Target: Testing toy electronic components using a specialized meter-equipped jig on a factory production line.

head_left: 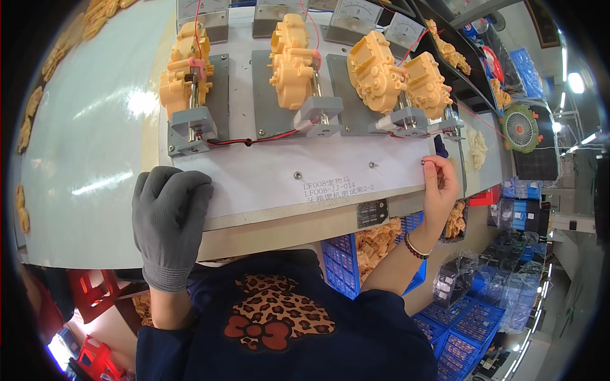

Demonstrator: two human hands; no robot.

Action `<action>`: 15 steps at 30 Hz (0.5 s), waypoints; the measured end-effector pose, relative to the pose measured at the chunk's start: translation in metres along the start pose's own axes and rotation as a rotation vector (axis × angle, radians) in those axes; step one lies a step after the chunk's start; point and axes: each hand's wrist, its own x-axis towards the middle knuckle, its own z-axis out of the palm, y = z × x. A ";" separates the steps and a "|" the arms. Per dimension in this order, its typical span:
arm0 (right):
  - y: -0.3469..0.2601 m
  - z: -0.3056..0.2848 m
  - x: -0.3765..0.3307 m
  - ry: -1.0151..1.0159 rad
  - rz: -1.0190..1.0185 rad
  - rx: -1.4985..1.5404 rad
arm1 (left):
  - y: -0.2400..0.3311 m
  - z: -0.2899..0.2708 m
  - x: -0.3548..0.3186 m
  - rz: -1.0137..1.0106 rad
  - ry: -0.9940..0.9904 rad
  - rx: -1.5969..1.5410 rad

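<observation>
My left hand (168, 219), in a grey knit glove, rests at the table's front edge with its fingers curled; nothing shows in it. My bare right hand (441, 184) is at the right end of the white test board (254, 174), thumb and forefinger pinched at a small metal piece too small to name. Two small screws (297, 175) sit along the board's front. Behind them stand several grey metal fixtures (194, 120) with clamps. Yellow plastic gearbox housings (292, 70) sit upright on them, with red wires running up.
Analog panel meters (352, 19) line the back. More yellow housings (95, 16) lie along the far left edge. A small green fan (521, 129) stands at the right. Below the table are blue crates (340, 267) of yellow parts and a red stool (92, 295).
</observation>
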 end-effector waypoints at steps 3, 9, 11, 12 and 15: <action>-0.018 0.002 -0.003 0.051 -0.001 -0.075 | 0.012 0.000 0.005 0.009 0.031 0.010; 0.001 -0.010 0.003 -0.032 0.051 0.005 | 0.000 -0.005 0.016 -0.021 -0.100 -0.037; 0.003 -0.013 0.008 -0.055 0.105 -0.006 | 0.002 -0.005 0.015 -0.065 -0.131 -0.074; 0.001 -0.014 0.010 -0.079 0.155 -0.014 | 0.002 -0.004 0.015 -0.088 -0.130 -0.060; -0.018 -0.003 0.009 0.042 0.056 -0.179 | 0.016 0.004 0.016 0.034 0.004 -0.010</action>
